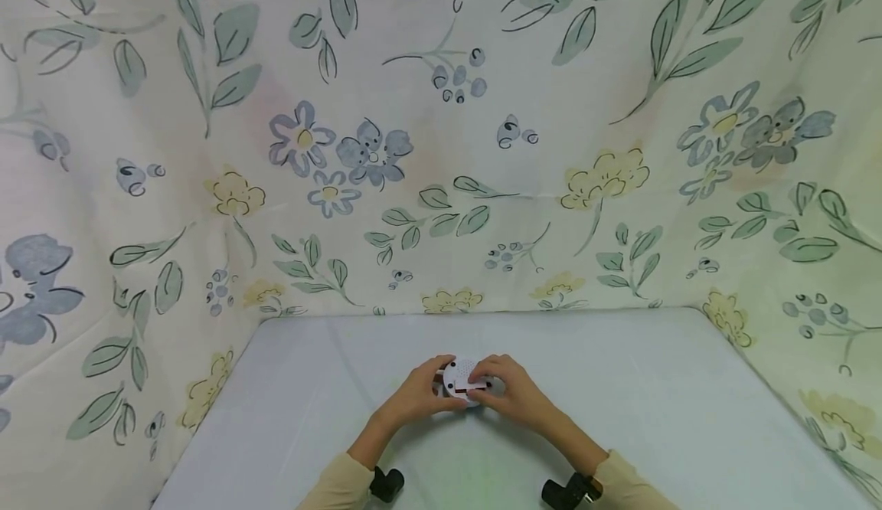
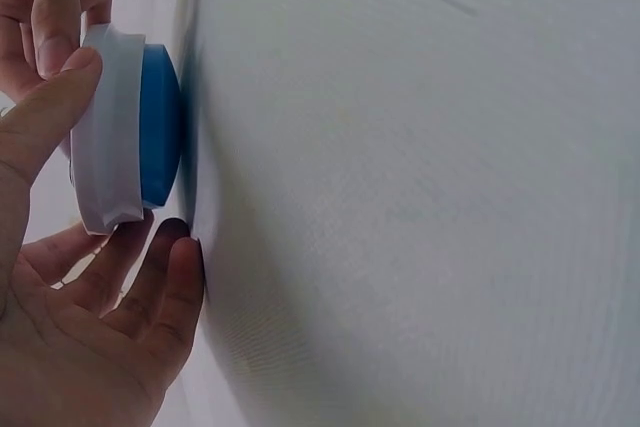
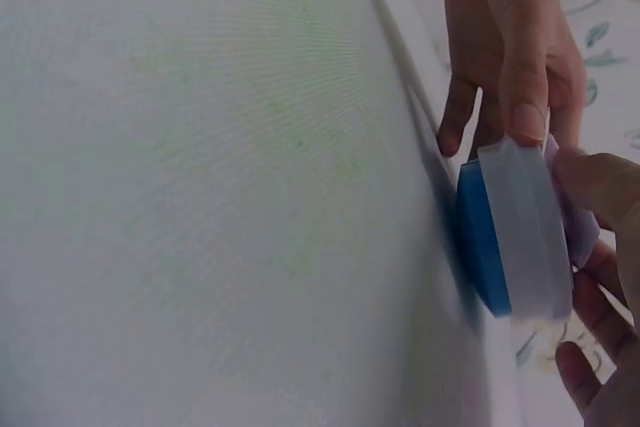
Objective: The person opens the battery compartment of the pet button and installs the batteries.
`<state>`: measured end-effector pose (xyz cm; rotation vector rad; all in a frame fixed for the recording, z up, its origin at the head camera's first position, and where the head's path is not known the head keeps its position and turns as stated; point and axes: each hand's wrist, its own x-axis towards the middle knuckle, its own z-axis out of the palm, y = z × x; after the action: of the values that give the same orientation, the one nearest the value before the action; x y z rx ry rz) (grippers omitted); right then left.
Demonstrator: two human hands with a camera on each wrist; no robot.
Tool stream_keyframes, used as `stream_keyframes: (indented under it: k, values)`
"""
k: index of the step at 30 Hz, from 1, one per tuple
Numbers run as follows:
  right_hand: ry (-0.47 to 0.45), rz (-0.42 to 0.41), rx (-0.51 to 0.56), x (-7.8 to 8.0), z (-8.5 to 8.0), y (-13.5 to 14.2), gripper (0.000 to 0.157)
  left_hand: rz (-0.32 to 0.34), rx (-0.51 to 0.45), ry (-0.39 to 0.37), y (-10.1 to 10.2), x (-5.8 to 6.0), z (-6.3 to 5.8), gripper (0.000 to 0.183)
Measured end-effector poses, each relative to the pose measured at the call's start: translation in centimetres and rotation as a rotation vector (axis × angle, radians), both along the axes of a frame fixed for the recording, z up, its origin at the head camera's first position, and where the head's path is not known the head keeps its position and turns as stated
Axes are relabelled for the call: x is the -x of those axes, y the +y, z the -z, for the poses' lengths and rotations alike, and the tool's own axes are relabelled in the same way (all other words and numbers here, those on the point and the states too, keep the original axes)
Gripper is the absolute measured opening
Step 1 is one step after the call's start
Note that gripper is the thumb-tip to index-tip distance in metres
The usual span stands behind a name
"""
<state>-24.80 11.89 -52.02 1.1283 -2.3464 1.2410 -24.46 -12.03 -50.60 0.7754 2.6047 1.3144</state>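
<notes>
A round white device (image 1: 451, 372) with small holes and dark screw spots on its upturned back is held just over the table, near the middle of the head view. Its underside is a blue disc (image 2: 160, 127), facing the tabletop. My left hand (image 1: 420, 393) grips the white rim from the left, thumb on the near side and fingers round the far side. My right hand (image 1: 515, 393) pinches a small white cover (image 3: 577, 227) against the back, beside a reddish-brown slot. Part of the back is hidden under the right fingers.
Both hands work above a white-covered table (image 1: 331, 387). A floral cloth (image 1: 441, 150) hangs behind it and along both sides. Black wrist cameras (image 1: 387, 485) sit at the cuffs of beige sleeves (image 1: 342, 483).
</notes>
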Motion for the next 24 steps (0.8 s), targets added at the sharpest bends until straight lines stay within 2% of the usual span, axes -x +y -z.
stream_keyframes:
  k: [15, 24]
  values:
    - [-0.002, -0.002, -0.039, 0.03, -0.47, -0.32, 0.014, -0.015, 0.001, -0.011, 0.07, -0.23, -0.39, 0.077]
    - [-0.013, 0.002, -0.105, -0.05, -0.95, -0.13, 0.011, -0.015, 0.012, -0.010, 0.13, -0.21, -0.44, 0.077]
